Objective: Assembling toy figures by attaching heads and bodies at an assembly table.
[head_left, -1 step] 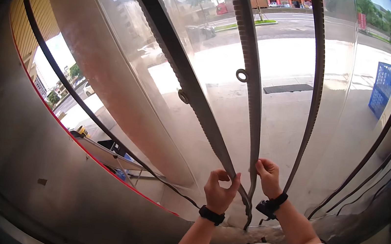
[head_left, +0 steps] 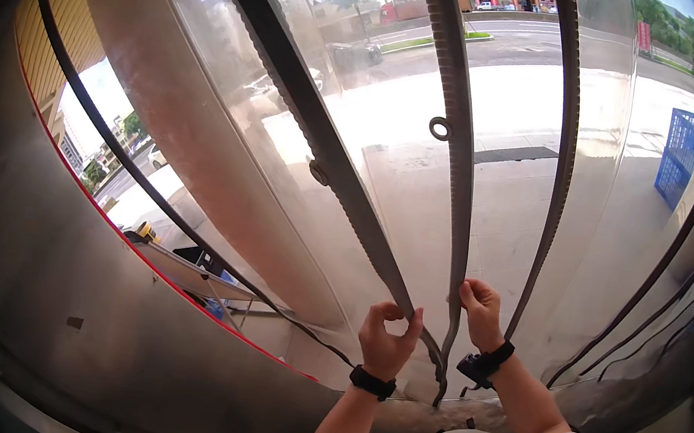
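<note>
A clear plastic curtain hangs in front of me, crossed by three dark ribbed strips. My left hand is closed on the lower part of the left ribbed strip, thumb and fingers pinching it. My right hand grips the clear sheet right beside the middle ribbed strip, fingers curled on its edge. The third ribbed strip hangs free just right of that hand. The left and middle strips converge near the bottom between my hands. Both wrists carry black bands.
Metal rings sit on the left and middle strips. A curved steel wall with a red edge fills the left. Seen through the sheet are a paved yard, a road, a blue crate at right and a folding table at lower left.
</note>
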The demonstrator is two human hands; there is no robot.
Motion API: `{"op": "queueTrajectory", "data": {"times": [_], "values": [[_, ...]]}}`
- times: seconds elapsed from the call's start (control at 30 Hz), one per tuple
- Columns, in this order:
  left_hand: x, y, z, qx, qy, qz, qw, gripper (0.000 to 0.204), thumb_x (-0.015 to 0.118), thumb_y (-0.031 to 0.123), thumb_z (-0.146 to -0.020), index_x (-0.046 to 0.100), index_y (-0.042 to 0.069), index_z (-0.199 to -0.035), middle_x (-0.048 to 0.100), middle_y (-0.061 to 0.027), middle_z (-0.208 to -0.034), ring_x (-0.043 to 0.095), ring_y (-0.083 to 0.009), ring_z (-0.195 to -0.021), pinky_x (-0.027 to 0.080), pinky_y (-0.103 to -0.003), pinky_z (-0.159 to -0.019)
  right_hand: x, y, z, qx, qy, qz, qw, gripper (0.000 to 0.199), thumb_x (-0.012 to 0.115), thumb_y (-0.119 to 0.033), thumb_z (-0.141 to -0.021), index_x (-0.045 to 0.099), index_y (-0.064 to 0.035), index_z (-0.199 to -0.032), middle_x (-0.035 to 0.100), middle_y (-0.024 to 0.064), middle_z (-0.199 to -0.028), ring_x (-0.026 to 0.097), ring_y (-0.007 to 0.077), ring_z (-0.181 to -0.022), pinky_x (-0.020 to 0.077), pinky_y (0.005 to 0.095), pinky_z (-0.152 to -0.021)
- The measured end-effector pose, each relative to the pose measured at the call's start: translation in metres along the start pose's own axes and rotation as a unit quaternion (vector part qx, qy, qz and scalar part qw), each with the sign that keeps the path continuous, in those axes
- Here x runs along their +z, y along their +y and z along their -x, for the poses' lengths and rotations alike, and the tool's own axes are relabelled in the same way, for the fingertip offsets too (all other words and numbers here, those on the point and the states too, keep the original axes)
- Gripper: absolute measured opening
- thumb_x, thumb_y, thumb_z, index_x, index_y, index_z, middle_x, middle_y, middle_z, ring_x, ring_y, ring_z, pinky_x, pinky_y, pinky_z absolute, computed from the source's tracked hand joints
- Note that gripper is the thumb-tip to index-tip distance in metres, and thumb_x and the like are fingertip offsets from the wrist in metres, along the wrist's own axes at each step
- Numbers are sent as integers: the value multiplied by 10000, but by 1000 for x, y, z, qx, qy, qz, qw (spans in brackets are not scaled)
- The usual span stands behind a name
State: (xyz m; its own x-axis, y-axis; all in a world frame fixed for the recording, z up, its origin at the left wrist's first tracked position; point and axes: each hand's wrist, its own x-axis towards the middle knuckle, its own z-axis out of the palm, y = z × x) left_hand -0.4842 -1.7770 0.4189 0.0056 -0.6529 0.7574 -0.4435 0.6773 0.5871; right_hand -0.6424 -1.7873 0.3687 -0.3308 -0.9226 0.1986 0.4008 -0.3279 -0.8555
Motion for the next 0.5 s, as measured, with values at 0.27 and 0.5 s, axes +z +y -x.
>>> {"op": "queueTrajectory", "data": {"times": [0.27, 0.5], "values": [[-59, -59, -39, -59, 42, -34, 997, 175, 667, 93, -765, 520, 13, -818, 553, -57, -691, 537, -140, -603, 445, -256, -577, -35, -22, 12, -42, 95, 25, 994, 190, 481, -178, -908, 572, -13, -886, 568, 15, -702, 525, 82, -599, 425, 215, -565], [-89, -126, -84, -87, 47, -123, 987, 163, 677, 108, -744, 543, 16, -755, 569, -82, -640, 566, -241, -571, 449, -323, -548, -103, -59, -3, -50, 159, 26, 986, 197, 507, -184, -893, 590, -7, -919, 596, 43, -764, 499, 93, -574, 441, 232, -563]]}}
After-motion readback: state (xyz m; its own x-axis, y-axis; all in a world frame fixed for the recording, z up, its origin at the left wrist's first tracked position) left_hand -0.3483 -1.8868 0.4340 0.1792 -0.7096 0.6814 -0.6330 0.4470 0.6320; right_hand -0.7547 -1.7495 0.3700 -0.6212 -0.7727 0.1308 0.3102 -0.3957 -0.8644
